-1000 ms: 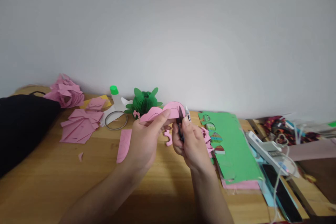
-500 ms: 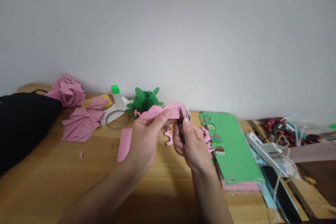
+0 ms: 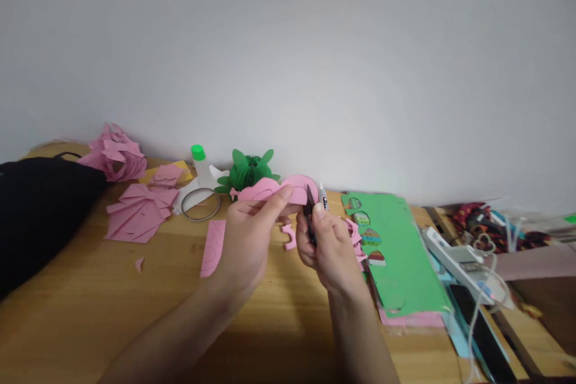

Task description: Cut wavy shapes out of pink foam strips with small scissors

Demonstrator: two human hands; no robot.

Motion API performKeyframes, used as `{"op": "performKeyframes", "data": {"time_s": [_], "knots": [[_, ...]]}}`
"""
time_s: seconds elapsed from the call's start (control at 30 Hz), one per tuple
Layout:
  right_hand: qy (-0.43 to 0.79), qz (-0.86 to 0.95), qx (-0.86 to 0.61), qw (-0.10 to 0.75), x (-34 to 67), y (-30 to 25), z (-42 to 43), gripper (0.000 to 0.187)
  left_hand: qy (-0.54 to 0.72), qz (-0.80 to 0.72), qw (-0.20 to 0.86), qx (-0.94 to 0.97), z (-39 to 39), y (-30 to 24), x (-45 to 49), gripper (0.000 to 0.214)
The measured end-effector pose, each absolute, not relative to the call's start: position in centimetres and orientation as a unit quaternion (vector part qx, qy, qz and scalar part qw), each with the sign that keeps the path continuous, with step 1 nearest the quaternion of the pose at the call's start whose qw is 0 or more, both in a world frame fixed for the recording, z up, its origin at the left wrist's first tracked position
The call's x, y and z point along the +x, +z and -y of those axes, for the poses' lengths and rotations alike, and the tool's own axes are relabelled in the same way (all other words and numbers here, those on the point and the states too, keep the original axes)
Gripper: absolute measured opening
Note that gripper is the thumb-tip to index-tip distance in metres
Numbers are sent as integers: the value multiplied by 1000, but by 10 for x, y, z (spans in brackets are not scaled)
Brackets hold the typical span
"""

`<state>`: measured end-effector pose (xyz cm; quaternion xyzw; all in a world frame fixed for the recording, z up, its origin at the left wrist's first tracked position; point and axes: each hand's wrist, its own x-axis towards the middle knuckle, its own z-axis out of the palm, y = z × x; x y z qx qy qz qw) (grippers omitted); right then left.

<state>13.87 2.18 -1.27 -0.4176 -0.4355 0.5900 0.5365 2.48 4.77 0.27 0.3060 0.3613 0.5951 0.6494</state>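
- Left hand point(image 3: 245, 240) pinches curved pink paper cutout point(image 3: 294, 187) above wooden table point(image 3: 90, 300).
- Right hand point(image 3: 330, 246) clamped on white-tipped tube point(image 3: 323, 197), at cutout's 3 o'clock.
- Likely light, floppy, tearable; pinch flat rim gently.

Left hand point(image 3: 249, 240) holds pink paper point(image 3: 294, 187); right hand point(image 3: 330, 249), white tube point(image 3: 323, 197).

Curved pink paper shape point(image 3: 270, 190), held nearly flat; dark scissors point(image 3: 309, 199) and white tube point(image 3: 323, 197) held upright against its right edge.
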Motion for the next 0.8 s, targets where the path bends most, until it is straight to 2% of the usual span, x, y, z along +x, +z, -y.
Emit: {"op": "performKeyframes", "data": {"time_s": [0.33, 0.8], "knots": [[584, 430, -423, 543, 137, -11, -22, 48, 571, -349, 675, 311, -44, 4, 26, 18], [591, 440, -419, 531, 140, -8, -21, 48, 552, -365, 669, 338, -47, 5, 22, 30]]}}
